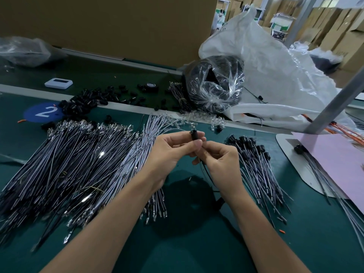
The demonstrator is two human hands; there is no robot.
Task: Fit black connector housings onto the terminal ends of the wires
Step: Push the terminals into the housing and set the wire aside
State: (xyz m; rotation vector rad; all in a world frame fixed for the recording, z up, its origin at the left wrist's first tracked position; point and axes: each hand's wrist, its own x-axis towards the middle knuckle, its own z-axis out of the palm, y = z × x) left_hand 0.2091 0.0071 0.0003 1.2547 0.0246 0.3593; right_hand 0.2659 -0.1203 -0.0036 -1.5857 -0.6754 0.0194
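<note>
Black connector housing (194, 135) upright, pinched by left hand (173, 152), right hand (218, 158)

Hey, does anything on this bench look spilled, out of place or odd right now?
Loose black housings lie scattered at the far left, some overlapping the edge of the blue number marker. A small orange scrap lies alone on the green mat, lower right. Nothing looks damaged.

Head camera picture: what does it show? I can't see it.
The left hand pinches a black connector housing while the right hand pinches a wire under it, above a green table. Piles of loose wires lie left, wires with housings right.
</note>
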